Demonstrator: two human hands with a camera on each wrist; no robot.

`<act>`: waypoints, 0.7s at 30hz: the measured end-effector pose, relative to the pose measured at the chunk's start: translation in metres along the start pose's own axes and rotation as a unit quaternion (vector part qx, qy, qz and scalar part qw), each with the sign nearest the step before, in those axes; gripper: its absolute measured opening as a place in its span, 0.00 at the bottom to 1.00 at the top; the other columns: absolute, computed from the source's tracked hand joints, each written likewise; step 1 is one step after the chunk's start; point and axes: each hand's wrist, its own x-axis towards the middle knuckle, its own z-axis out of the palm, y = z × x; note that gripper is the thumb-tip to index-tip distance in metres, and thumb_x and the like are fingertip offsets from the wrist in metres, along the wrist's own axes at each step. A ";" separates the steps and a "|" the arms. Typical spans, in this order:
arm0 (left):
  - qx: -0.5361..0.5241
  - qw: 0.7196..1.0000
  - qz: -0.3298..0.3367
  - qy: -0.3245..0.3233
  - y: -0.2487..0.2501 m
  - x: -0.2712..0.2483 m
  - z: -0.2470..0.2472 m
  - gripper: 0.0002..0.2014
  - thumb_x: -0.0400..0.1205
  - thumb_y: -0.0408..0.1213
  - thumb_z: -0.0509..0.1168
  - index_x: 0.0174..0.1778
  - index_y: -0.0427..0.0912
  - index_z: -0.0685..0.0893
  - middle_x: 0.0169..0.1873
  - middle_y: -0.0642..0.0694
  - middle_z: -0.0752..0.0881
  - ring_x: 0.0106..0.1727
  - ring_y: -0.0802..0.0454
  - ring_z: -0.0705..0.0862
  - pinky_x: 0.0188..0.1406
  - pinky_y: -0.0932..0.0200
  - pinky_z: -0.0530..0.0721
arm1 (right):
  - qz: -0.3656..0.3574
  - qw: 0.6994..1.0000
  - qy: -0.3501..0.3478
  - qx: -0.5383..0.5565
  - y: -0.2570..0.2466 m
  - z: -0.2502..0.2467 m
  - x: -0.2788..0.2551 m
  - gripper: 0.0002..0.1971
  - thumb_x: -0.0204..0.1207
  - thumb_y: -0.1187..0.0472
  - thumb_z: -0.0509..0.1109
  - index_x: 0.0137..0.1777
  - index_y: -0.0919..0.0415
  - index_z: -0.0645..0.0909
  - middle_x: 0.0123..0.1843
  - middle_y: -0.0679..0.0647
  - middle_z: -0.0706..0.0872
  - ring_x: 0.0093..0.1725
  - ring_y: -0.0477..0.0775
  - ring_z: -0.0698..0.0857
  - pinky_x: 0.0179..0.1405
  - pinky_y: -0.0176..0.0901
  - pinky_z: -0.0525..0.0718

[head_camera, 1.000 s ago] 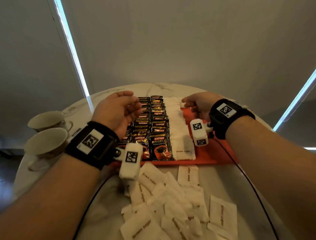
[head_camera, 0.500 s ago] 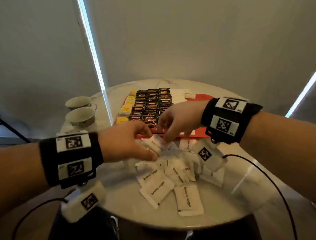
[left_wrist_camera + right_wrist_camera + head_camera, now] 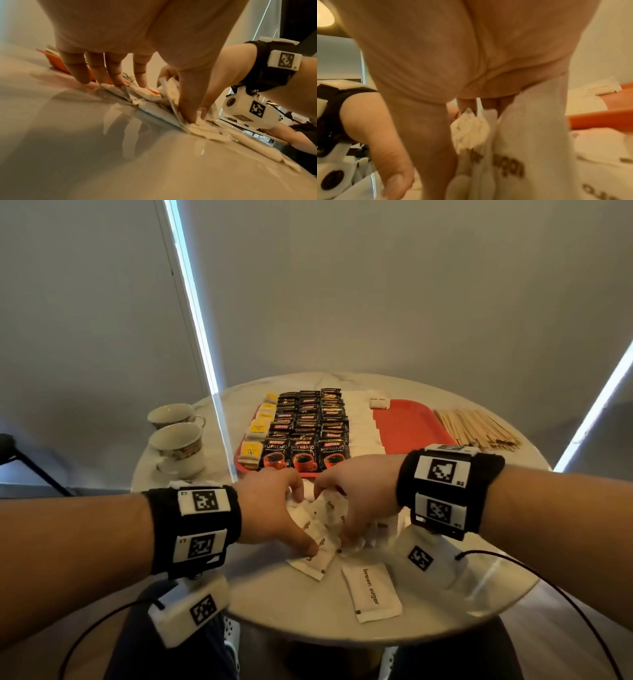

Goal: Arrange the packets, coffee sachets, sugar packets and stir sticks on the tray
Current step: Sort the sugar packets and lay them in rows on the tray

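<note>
Both hands work a loose heap of white paper brown-sugar packets (image 3: 318, 518) on the round marble tabletop (image 3: 445, 604), just in front of the near rim of the red plastic tray (image 3: 407, 426). The left hand (image 3: 270, 508) presses its straight fingers and thumb down on the heap; its grip is flat, holding nothing. The right hand (image 3: 359, 494) curls round several packets, gripping them upright. One white packet (image 3: 371, 592) lies apart near the tabletop's front edge. The tray's right part is bare red; black coffee sachets (image 3: 305, 433) fill its left.
</note>
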 end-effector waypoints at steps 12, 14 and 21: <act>-0.103 0.993 -0.023 0.049 -0.022 -0.003 -0.025 0.22 0.68 0.42 0.86 0.51 0.56 0.81 0.53 0.48 0.86 0.53 0.46 0.85 0.53 0.46 0.90 | -0.033 0.983 0.087 0.158 0.026 -0.012 0.005 0.12 0.74 0.47 0.81 0.50 0.52 0.89 0.46 0.49 0.91 0.49 0.53 0.87 0.53 0.52 0.86; -0.149 0.987 -0.034 0.045 -0.028 -0.006 -0.030 0.27 0.69 0.37 0.86 0.58 0.57 0.81 0.54 0.48 0.86 0.53 0.47 0.86 0.56 0.47 0.90 | -0.035 0.976 0.097 0.190 0.030 -0.011 0.006 0.10 0.73 0.48 0.82 0.49 0.51 0.89 0.46 0.48 0.92 0.48 0.51 0.88 0.52 0.51 0.86; -0.405 0.912 -0.055 0.021 -0.040 0.001 -0.046 0.19 0.76 0.20 0.73 0.61 0.41 0.88 0.57 0.38 0.89 0.58 0.39 0.87 0.54 0.45 0.89 | -0.085 0.883 0.107 0.448 0.049 -0.023 0.011 0.13 0.75 0.64 0.80 0.59 0.60 0.88 0.53 0.53 0.94 0.54 0.53 0.93 0.57 0.52 0.91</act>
